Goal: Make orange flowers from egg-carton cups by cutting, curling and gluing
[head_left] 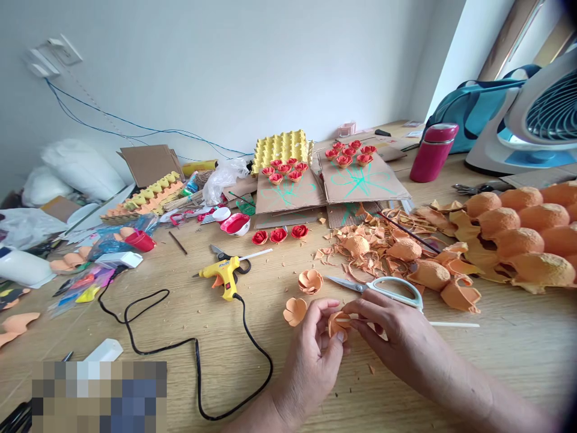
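1. Nearest me are my two hands. I have the left hand (318, 355) curled, thumb and fingers closed on one orange petal cup (336, 326), held just above the table. The right hand (390, 328) is nearly closed, thumb and fingertips pinching one white stick (344, 320) whose tip is at the cup's hollow. Another white length shows beyond that hand; I can't tell from here whether it belongs to the same stick.
2. Just beyond the left hand I count two loose orange flowers (296, 311), near each other on the wood.
3. Two pairs of scissors: white-handled scissors (368, 287) just past my right hand, and black-handled scissors (220, 255) partly behind a single yellow glue gun (222, 274) with one black cord.
4. To the right, a heap of orange scraps (356, 245), too many to count, lies beside one orange egg tray (532, 213).
5. Farther out, three red flowers (278, 235) sit in a row, with one paint bowl (235, 224) to their left.
6. Behind them, two front cardboard sheets (387, 186) carry seven red blooms (344, 161) each, above green lines.
7. Farthest off: one yellow egg tray (280, 150), one magenta bottle (433, 156), one fan (500, 135).
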`<state>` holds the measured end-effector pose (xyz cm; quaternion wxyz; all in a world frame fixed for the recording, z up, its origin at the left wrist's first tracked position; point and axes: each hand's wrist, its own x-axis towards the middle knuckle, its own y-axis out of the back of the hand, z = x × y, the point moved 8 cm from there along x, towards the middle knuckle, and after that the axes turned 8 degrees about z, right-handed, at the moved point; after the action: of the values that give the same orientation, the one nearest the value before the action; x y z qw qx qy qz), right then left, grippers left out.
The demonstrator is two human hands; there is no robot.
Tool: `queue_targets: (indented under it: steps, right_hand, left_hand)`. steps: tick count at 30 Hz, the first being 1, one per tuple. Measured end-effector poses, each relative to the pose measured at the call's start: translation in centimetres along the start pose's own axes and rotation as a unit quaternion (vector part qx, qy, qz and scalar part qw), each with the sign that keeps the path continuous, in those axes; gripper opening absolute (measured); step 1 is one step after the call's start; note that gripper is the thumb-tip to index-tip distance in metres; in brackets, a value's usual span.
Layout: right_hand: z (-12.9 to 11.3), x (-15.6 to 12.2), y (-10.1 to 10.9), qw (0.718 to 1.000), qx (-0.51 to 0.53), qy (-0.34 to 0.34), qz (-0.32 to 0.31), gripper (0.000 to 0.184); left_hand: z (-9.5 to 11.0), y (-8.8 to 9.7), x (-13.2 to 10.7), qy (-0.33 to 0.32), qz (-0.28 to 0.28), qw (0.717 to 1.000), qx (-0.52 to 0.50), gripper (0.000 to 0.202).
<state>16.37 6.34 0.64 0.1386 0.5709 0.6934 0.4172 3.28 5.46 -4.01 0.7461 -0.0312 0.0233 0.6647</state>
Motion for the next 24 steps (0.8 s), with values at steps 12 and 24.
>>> queue_targets:
  steps: [12, 24]
  right_hand:
    - [-0.4, -0.1, -0.4, 1.0, -0.012, 0.005, 0.016, 0.029]
    - [-0.7, -0.1, 0.1, 0.999, -0.028, 0.022, 0.042, 0.026]
  left_hand:
    - [1.2, -0.2, 0.2, -0.071, 0.017, 0.991, 0.109, 0.025]
    - [1.0, 0.2, 0.8, -0.065, 0.034, 0.987, 0.146, 0.024]
